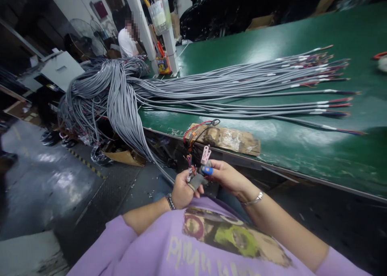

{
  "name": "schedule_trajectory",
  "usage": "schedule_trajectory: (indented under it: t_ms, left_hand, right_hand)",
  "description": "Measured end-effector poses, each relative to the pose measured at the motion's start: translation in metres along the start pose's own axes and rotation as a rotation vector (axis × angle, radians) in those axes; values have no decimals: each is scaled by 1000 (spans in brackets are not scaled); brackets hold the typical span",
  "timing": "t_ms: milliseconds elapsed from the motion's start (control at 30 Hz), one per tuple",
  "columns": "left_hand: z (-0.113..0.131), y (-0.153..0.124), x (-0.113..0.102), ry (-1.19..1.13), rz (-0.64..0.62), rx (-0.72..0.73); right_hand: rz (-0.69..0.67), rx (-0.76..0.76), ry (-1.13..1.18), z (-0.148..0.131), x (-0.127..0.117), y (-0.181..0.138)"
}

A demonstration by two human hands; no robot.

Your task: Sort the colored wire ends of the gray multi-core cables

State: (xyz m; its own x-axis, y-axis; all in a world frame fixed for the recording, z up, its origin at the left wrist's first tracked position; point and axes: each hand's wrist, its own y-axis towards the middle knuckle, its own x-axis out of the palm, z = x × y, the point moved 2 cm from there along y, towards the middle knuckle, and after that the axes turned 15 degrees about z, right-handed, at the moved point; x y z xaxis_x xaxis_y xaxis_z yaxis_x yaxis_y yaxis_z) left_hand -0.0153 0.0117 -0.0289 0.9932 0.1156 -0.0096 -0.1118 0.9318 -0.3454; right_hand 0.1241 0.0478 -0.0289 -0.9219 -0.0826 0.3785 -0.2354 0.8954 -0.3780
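My left hand [183,191] is closed around the end of a grey cable [157,163] whose coloured wires [189,160] stick up from my fist; a grey finger cot covers one fingertip. My right hand [229,177] pinches a small pink connector [206,154] right beside those wire ends, a blue cot on its fingertip. Both hands are held close together in front of my chest, just below the edge of the green table [272,147].
A large bundle of grey cables [211,86] lies across the green table and drapes off its left edge to the floor. A taped cardboard pad [232,139] with red and black wires sits at the table edge. A person in white [127,40] is far back left.
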Motion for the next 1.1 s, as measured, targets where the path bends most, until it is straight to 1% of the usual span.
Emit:
schedule_trajectory:
  t_ms: [67,133,200,300,433,500,567,633,667,767,800,833,867,900,1000,1033,1100]
  left_hand:
    - [0,0,1,15,-65,-28]
    - [-2,0,1,-8,-84,-38]
    - [-4,1,0,-59,-49,-40]
    - [-6,1,-1,-120,23,-47]
    - [-3,1,1,-145,63,-24]
    - [-1,2,2,-150,78,-10]
    - [1,2,4,-150,97,-9]
    - [4,3,6,-151,113,-11]
    - [5,3,8,-153,119,-9]
    - [8,4,11,-161,128,2]
    - [9,4,11,-160,131,4]
    - [10,5,12,-157,133,5]
    - [10,5,13,-154,133,6]
    - [10,5,13,-153,132,7]
    - [9,7,15,-164,120,18]
    - [8,7,15,-170,116,23]
    - [7,8,15,-174,107,37]
  right_hand:
    - [-28,11,-19,0,2,0]
    - [-29,25,-13,3,3,0]
    - [7,38,8,7,3,1]
    - [106,53,44,15,-1,3]
    - [240,65,198,19,-8,10]
    - [244,91,277,16,-8,13]
    - [184,98,292,12,-5,14]
    - [145,35,233,5,-2,14]
    - [168,-32,178,2,0,14]
    - [338,-277,-10,-7,1,11]
    - [381,-332,-42,-9,2,10]
    - [397,-352,-44,-10,3,10]
    - [386,-334,-15,-10,4,11]
    - [355,-284,39,-8,6,13]
    - [230,-79,221,-1,10,21]
    - [207,-36,271,2,10,23]
    - [190,0,348,6,10,28]
